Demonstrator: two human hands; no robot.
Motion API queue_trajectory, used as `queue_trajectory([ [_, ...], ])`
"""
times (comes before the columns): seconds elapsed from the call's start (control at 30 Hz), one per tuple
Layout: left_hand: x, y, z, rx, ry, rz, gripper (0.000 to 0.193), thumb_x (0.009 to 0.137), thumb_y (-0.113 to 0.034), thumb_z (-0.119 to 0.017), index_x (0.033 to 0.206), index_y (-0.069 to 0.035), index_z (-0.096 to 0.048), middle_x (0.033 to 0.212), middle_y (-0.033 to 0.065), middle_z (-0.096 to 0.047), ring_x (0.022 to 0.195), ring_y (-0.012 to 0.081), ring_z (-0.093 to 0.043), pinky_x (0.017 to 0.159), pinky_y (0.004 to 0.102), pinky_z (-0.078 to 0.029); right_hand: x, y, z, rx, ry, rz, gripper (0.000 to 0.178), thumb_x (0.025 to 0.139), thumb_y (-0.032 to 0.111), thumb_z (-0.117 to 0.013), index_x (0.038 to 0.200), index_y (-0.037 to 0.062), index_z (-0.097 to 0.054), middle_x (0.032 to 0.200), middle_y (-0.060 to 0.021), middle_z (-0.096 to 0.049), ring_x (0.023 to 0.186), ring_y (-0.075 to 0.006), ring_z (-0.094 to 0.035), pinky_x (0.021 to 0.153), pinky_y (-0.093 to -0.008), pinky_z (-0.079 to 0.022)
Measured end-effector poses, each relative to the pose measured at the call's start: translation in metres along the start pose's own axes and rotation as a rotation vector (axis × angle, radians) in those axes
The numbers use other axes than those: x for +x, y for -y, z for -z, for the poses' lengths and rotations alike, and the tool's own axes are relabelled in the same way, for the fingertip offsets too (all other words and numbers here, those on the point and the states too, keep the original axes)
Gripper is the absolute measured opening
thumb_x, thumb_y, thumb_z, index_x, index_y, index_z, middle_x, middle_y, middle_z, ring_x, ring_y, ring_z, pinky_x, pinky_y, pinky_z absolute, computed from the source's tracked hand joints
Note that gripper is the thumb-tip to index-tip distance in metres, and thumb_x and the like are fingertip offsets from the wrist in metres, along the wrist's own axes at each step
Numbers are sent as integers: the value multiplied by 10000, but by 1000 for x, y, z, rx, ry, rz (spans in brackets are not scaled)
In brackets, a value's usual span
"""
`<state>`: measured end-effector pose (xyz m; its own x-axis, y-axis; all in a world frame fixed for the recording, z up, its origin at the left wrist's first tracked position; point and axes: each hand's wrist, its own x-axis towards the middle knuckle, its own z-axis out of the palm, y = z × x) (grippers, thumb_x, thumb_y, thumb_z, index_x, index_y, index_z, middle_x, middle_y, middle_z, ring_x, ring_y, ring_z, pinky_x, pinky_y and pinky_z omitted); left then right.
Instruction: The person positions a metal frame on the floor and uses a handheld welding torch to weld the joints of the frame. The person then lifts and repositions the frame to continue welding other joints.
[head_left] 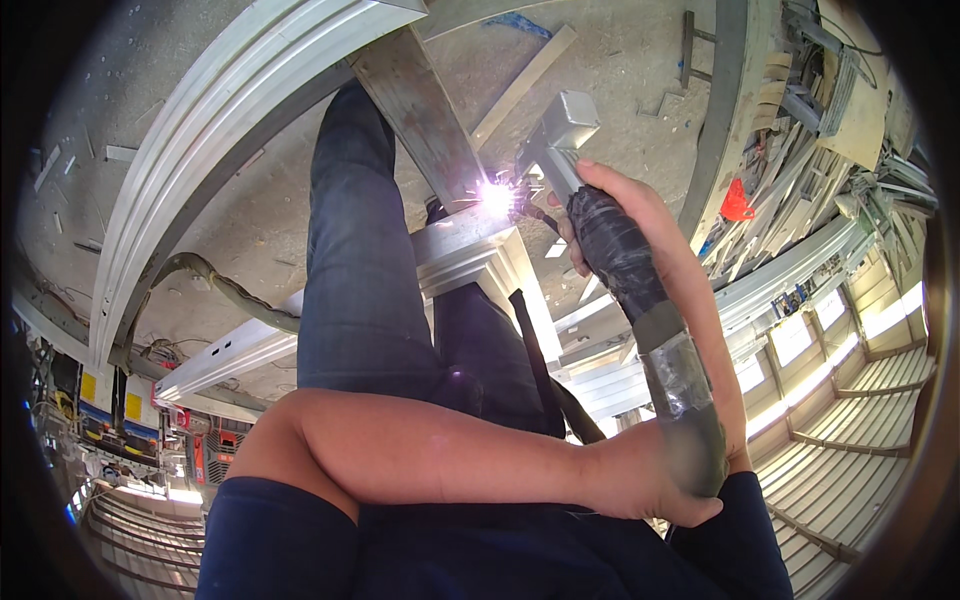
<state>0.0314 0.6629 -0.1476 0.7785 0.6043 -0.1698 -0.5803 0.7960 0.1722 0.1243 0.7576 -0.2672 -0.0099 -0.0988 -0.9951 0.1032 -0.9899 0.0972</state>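
Observation:
A bright welding arc with sparks burns where a grey flat metal bar (415,110) meets a silver ribbed metal frame (460,250). My right hand (640,205) is wrapped round the front of a welding torch (612,240), whose thick black body points at the arc. Behind it, the torch's rear is bound with grey and silver tape. My left forearm crosses in front of my body, and my left hand (655,480) is closed on that rear end. A silver square-section metal piece (572,120) sits just beyond my right fingers. Glare hides the torch tip and the joint.
Long silver ribbed profiles (190,150) curve along the left, with a dark cable (230,290) below. Metal offcuts, including a flat strip (525,85), lie on the concrete floor. Stacked metal strips and a red object (737,200) are at the right. My legs straddle the work.

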Motion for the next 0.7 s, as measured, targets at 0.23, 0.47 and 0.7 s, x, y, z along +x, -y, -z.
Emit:
queue_trajectory([
  [0.23,7,10,-6,-53,181,256,279,820,-250,-763,965,-67,-610,890,40,-634,869,186,-602,797,343,-487,-5,-23,28,275,18,26,574,990,454,-519,1184,-86,-548,696,-105,-650,519,-197,-637,481,-333,-523],
  [0.47,21,35,-16,-150,166,449,346,809,-234,-788,1032,-63,-586,910,31,-639,894,173,-605,819,335,-494,2,-90,80,905,300,189,656,1024,440,-436,1310,-150,-439,835,-121,-683,661,-218,-684,602,-377,-551],
  [0.7,24,81,-27,-10,125,428,326,817,-224,-796,1002,-53,-590,884,37,-630,853,163,-602,782,321,-496,20,-154,96,1255,511,280,699,1041,451,-379,1368,-166,-375,914,-144,-682,732,-237,-693,655,-409,-540],
])
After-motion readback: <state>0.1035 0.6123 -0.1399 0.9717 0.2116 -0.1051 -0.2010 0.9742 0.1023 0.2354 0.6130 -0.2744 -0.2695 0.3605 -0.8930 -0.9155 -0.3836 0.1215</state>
